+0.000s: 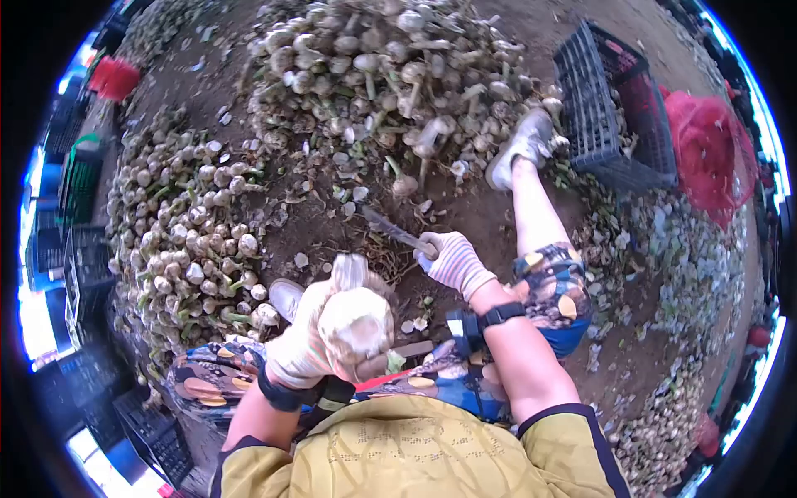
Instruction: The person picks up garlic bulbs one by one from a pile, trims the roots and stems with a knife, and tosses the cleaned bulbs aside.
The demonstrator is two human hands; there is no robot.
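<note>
My left hand [309, 332], in a light knitted glove, is closed around a large garlic bulb [355, 324], held up close to the camera with its pale underside showing. In my right hand [452, 261], gloved with pink and purple stripes, the fingers wrap round the handle of a knife [397, 232]. Its blade points up and to the left, apart from the bulb. A single garlic bulb with a green stem [403, 184] lies on the soil beyond the blade.
A big garlic heap [357, 66] lies ahead, with another garlic pile [191, 249] at left. A black crate [594, 100] and red mesh bag [710, 153] stand at right. My outstretched leg [540, 203] reaches toward the heap. Dark crates [87, 266] line the left edge.
</note>
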